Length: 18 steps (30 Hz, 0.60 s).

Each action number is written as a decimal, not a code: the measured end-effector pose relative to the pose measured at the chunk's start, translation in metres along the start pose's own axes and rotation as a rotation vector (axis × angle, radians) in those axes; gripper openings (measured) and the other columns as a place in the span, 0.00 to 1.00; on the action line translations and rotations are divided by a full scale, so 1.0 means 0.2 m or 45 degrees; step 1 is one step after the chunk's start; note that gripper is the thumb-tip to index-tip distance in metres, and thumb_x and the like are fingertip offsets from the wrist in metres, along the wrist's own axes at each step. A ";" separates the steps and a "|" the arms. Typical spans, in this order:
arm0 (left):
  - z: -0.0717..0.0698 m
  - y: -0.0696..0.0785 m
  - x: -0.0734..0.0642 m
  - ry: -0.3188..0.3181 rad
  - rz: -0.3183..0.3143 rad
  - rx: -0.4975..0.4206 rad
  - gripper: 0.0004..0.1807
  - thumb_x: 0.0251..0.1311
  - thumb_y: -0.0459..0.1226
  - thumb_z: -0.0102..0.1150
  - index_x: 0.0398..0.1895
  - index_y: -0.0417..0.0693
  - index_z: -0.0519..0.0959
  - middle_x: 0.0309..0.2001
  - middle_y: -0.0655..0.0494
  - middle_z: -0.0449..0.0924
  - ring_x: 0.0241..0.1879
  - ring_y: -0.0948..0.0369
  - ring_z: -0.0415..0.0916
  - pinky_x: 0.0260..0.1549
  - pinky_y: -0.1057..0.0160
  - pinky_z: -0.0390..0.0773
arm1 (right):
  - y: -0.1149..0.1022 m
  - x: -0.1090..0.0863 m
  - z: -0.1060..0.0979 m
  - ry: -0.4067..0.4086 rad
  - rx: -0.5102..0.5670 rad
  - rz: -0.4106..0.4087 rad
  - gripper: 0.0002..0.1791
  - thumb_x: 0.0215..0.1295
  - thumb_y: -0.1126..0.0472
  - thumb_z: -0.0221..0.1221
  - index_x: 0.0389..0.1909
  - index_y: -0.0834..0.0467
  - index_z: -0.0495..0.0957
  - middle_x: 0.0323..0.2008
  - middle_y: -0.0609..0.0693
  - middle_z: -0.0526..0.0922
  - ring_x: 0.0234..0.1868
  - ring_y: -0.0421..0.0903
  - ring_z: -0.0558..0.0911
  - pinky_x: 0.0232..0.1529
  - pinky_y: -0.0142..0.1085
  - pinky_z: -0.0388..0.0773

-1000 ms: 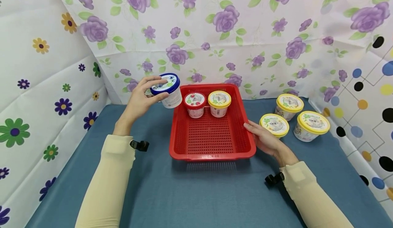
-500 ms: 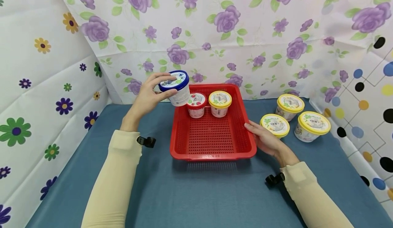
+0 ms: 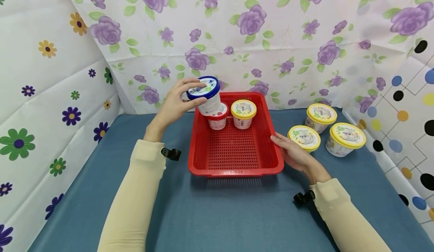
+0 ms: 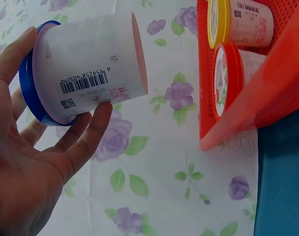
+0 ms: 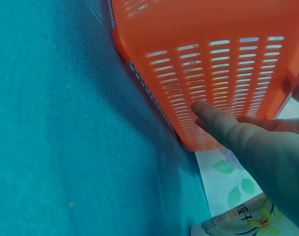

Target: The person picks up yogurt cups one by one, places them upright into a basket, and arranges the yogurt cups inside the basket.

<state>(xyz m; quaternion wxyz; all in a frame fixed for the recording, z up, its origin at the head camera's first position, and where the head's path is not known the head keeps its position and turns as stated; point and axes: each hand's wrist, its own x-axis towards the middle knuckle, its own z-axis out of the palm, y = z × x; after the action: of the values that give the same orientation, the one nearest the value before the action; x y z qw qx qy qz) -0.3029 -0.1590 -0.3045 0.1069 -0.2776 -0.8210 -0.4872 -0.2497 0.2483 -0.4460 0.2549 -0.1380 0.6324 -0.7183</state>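
Note:
My left hand (image 3: pixel 174 103) grips a white tub with a blue lid (image 3: pixel 207 99), fingers over the lid and thumb at its side. The tub is tilted above the back-left corner of a red plastic basket (image 3: pixel 234 173); its barcode side shows in the left wrist view. Below it, partly covered in the head view, a tub with a red lid (image 3: pixel 218 123) stands in the basket next to a tub with a yellow lid (image 3: pixel 243 112). My right hand (image 3: pixel 293 152) holds the basket's right side, thumb at the rim and fingers along the slotted outer wall (image 5: pixel 213 73).
Three more yellow-lidded tubs stand right of the basket: a rear one (image 3: pixel 321 117), a near-left one (image 3: pixel 304 137) and a right one (image 3: pixel 346 139). A blue cloth (image 3: pixel 217 214) covers the table. Flowered sheeting (image 3: pixel 230 29) rises behind it, with patterned sheets at both sides.
My left hand has carried the blue-lidded tub rightward, from beside the basket to over its back-left corner, so it now overlaps the red-lidded tub. My right hand and the basket stay put.

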 end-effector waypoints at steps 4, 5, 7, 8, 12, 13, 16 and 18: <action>0.03 0.01 0.03 -0.026 0.013 0.028 0.24 0.66 0.40 0.71 0.65 0.50 0.82 0.72 0.54 0.67 0.73 0.55 0.60 0.70 0.40 0.66 | 0.00 0.00 0.00 0.002 0.003 0.002 0.33 0.86 0.50 0.42 0.83 0.58 0.48 0.73 0.69 0.63 0.58 0.48 0.82 0.55 0.42 0.83; 0.03 0.01 0.03 -0.034 0.014 0.029 0.24 0.66 0.40 0.71 0.65 0.50 0.81 0.72 0.53 0.67 0.73 0.55 0.60 0.70 0.40 0.66 | 0.00 0.00 0.00 0.002 0.002 0.002 0.33 0.86 0.50 0.42 0.83 0.58 0.48 0.74 0.69 0.63 0.58 0.48 0.82 0.55 0.42 0.83; 0.04 0.01 0.04 -0.051 0.013 0.037 0.24 0.66 0.41 0.71 0.64 0.51 0.82 0.72 0.54 0.67 0.73 0.55 0.60 0.70 0.41 0.66 | 0.00 0.01 0.00 0.001 0.003 0.001 0.33 0.86 0.50 0.42 0.83 0.58 0.47 0.74 0.69 0.63 0.58 0.48 0.82 0.55 0.43 0.84; 0.05 0.01 0.05 -0.061 0.009 0.036 0.24 0.66 0.42 0.71 0.64 0.52 0.82 0.72 0.55 0.66 0.73 0.56 0.60 0.69 0.41 0.68 | 0.01 0.01 0.00 -0.001 0.003 0.000 0.33 0.86 0.50 0.42 0.83 0.58 0.47 0.74 0.69 0.63 0.58 0.48 0.82 0.55 0.43 0.84; 0.08 0.01 0.08 -0.108 0.007 0.017 0.23 0.65 0.43 0.72 0.63 0.54 0.82 0.71 0.57 0.66 0.72 0.57 0.61 0.67 0.42 0.69 | 0.01 0.01 -0.01 -0.008 0.001 -0.005 0.33 0.86 0.50 0.42 0.83 0.58 0.47 0.74 0.69 0.63 0.58 0.48 0.82 0.55 0.43 0.84; 0.09 0.01 0.09 -0.120 0.005 0.009 0.23 0.65 0.44 0.72 0.63 0.54 0.82 0.71 0.57 0.66 0.72 0.57 0.61 0.67 0.43 0.69 | 0.01 0.01 -0.01 -0.009 0.001 -0.006 0.33 0.86 0.50 0.41 0.83 0.58 0.47 0.74 0.69 0.63 0.58 0.48 0.82 0.55 0.43 0.84; 0.12 0.01 0.11 -0.152 0.007 0.003 0.24 0.63 0.43 0.74 0.62 0.54 0.83 0.70 0.57 0.67 0.71 0.56 0.61 0.68 0.44 0.68 | 0.01 0.01 -0.01 -0.008 0.000 -0.004 0.33 0.86 0.50 0.41 0.83 0.58 0.47 0.73 0.69 0.63 0.58 0.48 0.83 0.55 0.43 0.84; 0.14 0.01 0.12 -0.174 0.007 0.004 0.25 0.62 0.44 0.75 0.62 0.53 0.83 0.70 0.57 0.66 0.71 0.56 0.61 0.68 0.45 0.69 | 0.01 0.01 -0.01 -0.005 0.001 -0.002 0.33 0.87 0.50 0.41 0.83 0.58 0.47 0.73 0.69 0.64 0.58 0.47 0.83 0.55 0.42 0.84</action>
<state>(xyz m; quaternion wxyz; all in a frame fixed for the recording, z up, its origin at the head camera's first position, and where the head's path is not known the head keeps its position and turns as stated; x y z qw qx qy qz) -0.3182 -0.1257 -0.3065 0.0522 -0.3122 -0.8264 -0.4656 -0.2511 0.2488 -0.4477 0.2557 -0.1396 0.6316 -0.7185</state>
